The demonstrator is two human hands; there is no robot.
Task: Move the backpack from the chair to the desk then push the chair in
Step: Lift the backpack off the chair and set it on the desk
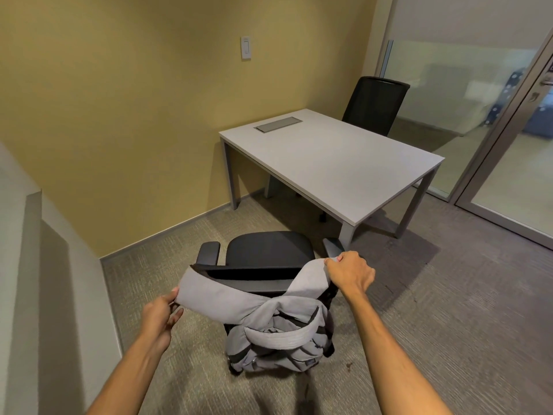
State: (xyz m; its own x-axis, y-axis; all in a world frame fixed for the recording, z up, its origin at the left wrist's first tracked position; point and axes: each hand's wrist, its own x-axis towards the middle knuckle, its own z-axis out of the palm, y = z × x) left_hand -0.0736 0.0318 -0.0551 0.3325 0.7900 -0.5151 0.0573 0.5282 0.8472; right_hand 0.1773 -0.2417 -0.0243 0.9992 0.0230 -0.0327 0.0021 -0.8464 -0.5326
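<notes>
A grey backpack (pixel 278 336) hangs behind the backrest of a black office chair (pixel 266 250), its two shoulder straps looped over the top of the backrest. My left hand (pixel 160 317) grips the end of the left strap. My right hand (pixel 348 274) is closed on the right strap at the backrest's right corner. The chair stands pulled back from the white desk (pixel 332 163), its seat facing the desk's near corner.
A second black chair (pixel 374 104) stands at the desk's far side. A yellow wall runs along the left, a grey ledge (pixel 36 265) at near left, glass partitions and a door (pixel 508 145) at right. Carpet surrounds the chair.
</notes>
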